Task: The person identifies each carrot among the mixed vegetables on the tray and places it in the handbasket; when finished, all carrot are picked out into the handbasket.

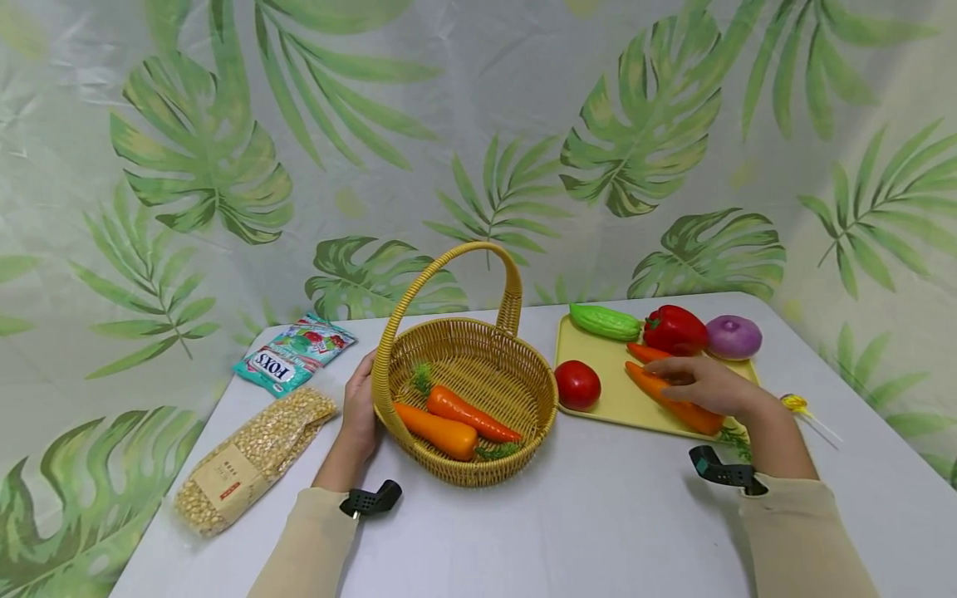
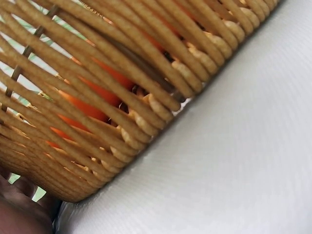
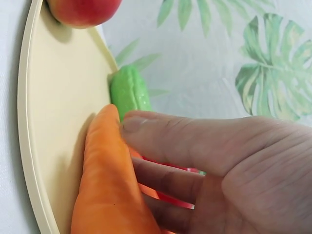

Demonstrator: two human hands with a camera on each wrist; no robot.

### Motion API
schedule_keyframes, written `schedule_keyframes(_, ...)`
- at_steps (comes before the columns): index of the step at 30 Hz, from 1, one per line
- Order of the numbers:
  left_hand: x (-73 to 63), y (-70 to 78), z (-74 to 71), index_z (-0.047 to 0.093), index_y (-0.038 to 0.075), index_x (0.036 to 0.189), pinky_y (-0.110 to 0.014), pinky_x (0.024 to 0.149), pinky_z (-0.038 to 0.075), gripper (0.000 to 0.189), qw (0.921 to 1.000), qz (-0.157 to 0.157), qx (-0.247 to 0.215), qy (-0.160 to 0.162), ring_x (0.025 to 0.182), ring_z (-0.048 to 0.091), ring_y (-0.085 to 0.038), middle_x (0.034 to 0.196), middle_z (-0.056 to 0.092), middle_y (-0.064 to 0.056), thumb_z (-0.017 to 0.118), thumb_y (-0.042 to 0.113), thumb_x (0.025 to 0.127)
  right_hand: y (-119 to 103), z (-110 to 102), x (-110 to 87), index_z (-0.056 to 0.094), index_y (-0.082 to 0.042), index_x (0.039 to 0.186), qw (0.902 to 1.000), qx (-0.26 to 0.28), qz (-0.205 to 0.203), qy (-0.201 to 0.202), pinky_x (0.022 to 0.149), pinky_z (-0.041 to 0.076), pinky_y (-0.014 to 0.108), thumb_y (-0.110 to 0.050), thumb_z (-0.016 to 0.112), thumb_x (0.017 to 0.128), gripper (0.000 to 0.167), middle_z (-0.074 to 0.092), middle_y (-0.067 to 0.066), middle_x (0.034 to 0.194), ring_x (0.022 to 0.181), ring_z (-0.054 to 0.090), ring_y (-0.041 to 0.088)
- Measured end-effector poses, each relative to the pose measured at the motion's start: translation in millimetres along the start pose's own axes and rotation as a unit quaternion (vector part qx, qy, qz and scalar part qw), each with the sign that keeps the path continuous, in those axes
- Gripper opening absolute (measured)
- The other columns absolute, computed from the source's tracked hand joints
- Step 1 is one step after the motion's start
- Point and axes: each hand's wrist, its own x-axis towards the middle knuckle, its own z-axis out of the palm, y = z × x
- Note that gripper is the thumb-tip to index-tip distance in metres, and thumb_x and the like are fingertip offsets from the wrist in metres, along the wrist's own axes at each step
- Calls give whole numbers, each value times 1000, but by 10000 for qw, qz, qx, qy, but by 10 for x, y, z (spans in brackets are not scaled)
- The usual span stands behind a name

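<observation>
A woven yellow basket (image 1: 463,325) with a tall handle stands mid-table and holds two carrots (image 1: 437,430). My left hand (image 1: 361,407) rests flat against the basket's left outer wall (image 2: 122,73); orange carrot (image 2: 85,107) shows through the weave. To the right, a yellow tray (image 1: 624,399) carries a tomato (image 1: 576,384), a cucumber (image 1: 606,322), a red pepper (image 1: 675,329) and two more carrots. My right hand (image 1: 703,384) grips the nearer carrot (image 1: 684,409), thumb along its top (image 3: 105,185). The cucumber (image 3: 129,92) lies just beyond it on the tray (image 3: 58,122).
A purple onion (image 1: 733,336) sits at the tray's far right corner. A FOXS candy bag (image 1: 293,353) and a clear bag of corn kernels (image 1: 250,453) lie left of the basket. A lollipop (image 1: 796,404) lies right of the tray. A leaf-print curtain hangs behind the table.
</observation>
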Motion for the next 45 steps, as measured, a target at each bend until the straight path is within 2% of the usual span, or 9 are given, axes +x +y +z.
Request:
schedule_keyframes(12, 3, 14, -3, 51, 11, 143, -21, 108, 40, 41, 10000, -33, 59, -10, 136, 45, -16, 147, 51, -5, 36, 17, 105, 21, 19, 15, 61, -11, 136, 9999, -156, 21, -51, 92, 48, 42, -9, 65, 91, 45, 48, 30, 141, 118, 48, 41)
schedule_keyframes(18, 1, 8, -4, 52, 11, 142, -20, 107, 41, 41, 10000, -3, 36, 0, 135, 45, -17, 147, 51, -7, 38, 17, 105, -2, 5, -16, 58, -14, 139, 9992, -333, 41, -197, 86, 48, 36, -8, 66, 88, 51, 46, 30, 144, 114, 49, 38)
schedule_keyframes(23, -5, -4, -4, 52, 12, 143, -20, 107, 41, 40, 9998, 157, 82, -113, 136, 46, -19, 146, 52, -7, 38, 19, 106, -23, 5, -42, 54, -15, 143, 9986, -368, 220, -319, 79, 46, 30, -9, 67, 86, 59, 45, 29, 142, 111, 47, 36)
schedule_keyframes(28, -5, -15, -5, 52, 12, 143, -20, 107, 42, 40, 9995, 269, 78, -160, 136, 46, -21, 146, 52, -9, 38, 20, 106, -33, 7, -54, 52, -15, 144, 9982, -375, 243, -392, 75, 45, 30, -9, 68, 84, 63, 45, 29, 139, 109, 46, 35)
schedule_keyframes(39, -1, -23, -11, 52, 12, 142, -24, 108, 42, 40, 9995, 259, 32, -194, 135, 45, -23, 145, 53, -8, 37, 19, 106, -8, 17, -39, 51, -14, 146, 9988, -354, 205, -268, 73, 45, 31, -9, 69, 84, 64, 46, 30, 139, 105, 48, 34)
schedule_keyframes(45, 2, -23, -12, 52, 13, 142, -23, 108, 41, 40, 9997, 205, 46, -151, 136, 45, -21, 145, 53, -6, 37, 20, 106, -36, 7, -22, 49, -15, 147, 9997, -69, 105, -199, 73, 46, 31, -8, 68, 85, 65, 46, 29, 141, 107, 47, 33)
